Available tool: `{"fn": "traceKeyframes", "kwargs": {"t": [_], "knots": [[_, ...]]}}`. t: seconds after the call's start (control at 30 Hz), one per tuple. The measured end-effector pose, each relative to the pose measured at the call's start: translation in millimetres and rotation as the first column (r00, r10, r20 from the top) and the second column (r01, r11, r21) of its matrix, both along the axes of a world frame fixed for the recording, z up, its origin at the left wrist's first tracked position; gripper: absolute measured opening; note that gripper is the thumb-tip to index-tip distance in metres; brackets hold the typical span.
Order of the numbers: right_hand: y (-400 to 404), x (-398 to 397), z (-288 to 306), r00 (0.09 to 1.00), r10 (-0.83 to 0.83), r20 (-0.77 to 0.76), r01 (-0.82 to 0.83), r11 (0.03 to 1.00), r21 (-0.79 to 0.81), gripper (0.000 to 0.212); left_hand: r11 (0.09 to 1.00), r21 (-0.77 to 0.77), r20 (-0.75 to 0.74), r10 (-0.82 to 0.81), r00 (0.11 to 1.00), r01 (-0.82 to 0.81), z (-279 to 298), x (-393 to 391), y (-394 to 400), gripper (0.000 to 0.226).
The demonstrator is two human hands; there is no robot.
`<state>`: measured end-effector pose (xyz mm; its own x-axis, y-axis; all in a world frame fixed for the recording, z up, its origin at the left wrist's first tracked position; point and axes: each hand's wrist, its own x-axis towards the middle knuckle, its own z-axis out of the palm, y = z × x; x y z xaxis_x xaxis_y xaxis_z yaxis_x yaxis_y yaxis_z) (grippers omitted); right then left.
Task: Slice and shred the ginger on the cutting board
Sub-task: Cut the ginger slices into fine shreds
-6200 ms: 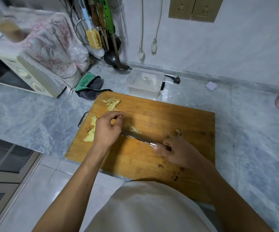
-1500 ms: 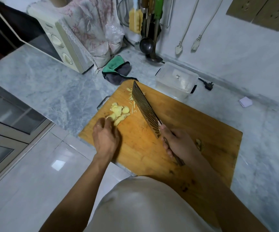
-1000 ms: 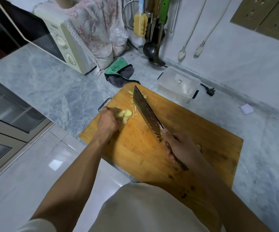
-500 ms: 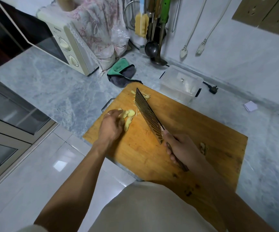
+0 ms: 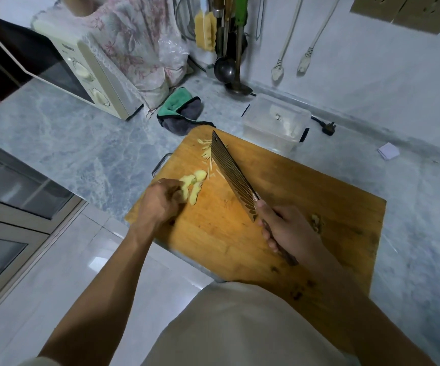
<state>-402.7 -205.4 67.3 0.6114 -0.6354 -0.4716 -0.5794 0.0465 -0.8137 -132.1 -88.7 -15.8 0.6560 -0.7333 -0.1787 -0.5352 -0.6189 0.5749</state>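
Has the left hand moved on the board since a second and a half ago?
Yes. The left hand moved toward the board's far edge, up to the ginger slices.

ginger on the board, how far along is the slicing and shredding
Done: a small pile of fine shreds lies at the far corner of the cutting board. In hand: the left hand gathers a cluster of ginger slices, while the right hand grips the knife, its blade tilted and clear of the slices. Left: shredding those slices, plus a small ginger scrap beside the right hand.
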Motion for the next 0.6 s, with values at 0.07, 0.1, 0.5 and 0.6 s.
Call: {"fn": "traceKeyframes", "kwargs": {"t": [0.07, 0.1, 0.5, 0.6], "knots": [[1.5, -1.4, -1.2, 1.000, -0.005, -0.004, 0.005, 1.000, 0.005, 0.057, 0.999, -0.028, 0.055, -0.023, 0.998, 0.025, -0.6, -6.5, 4.2, 0.035], [2.0, -2.0, -2.1, 1.000, -0.010, -0.003, 0.010, 1.000, 0.007, 0.057, 0.999, -0.043, 0.085, -0.016, 0.996, 0.020, 0.0, -12.0, 4.7, 0.036], [6.2, -7.5, -7.2, 1.000, 0.014, -0.009, -0.014, 1.000, 0.001, 0.062, 0.988, 0.127, 0.189, 0.067, 0.980, -0.092, 4.5, -83.2, -16.2, 0.024], [6.8, -12.4, -7.3, 1.000, -0.005, -0.007, 0.005, 1.000, 0.004, 0.060, 0.995, 0.051, 0.192, 0.069, 0.979, -0.080, -2.8, -107.4, -5.4, 0.023]]}}
